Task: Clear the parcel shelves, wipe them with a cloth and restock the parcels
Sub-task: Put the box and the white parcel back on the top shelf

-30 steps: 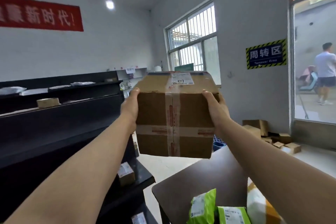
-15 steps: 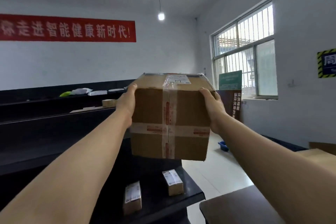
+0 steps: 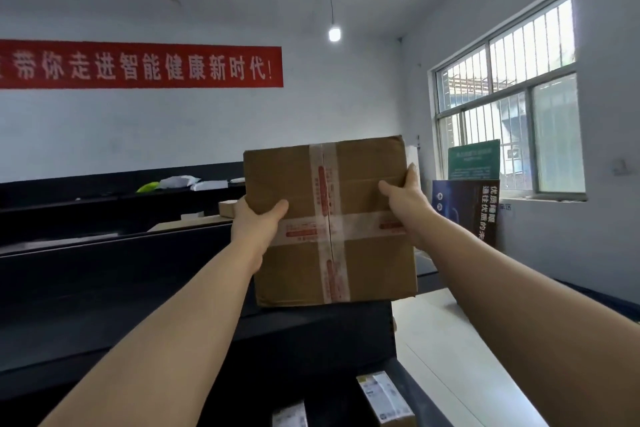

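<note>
A large brown cardboard box (image 3: 298, 274) crossed with printed tape is held up in front of me, its taped face toward me. My left hand (image 3: 258, 218) grips its left side and my right hand (image 3: 407, 199) grips its right side. The box's lower edge sits at the black shelf (image 3: 311, 326) in front of me; whether it rests on it I cannot tell. Two small labelled parcels (image 3: 384, 397) lie on a lower black shelf near the bottom edge.
More black shelves (image 3: 104, 253) run off to the left, with white and green soft parcels (image 3: 176, 182) and a small carton (image 3: 227, 208) on the far ones. A barred window (image 3: 505, 114) and leaning sign boards (image 3: 474, 204) stand at the right. Pale floor lies right of the shelves.
The view has swung left toward the shelves. The box has tipped so its taped face turns toward me and has moved forward to the shelf; both hands keep their grip.
</note>
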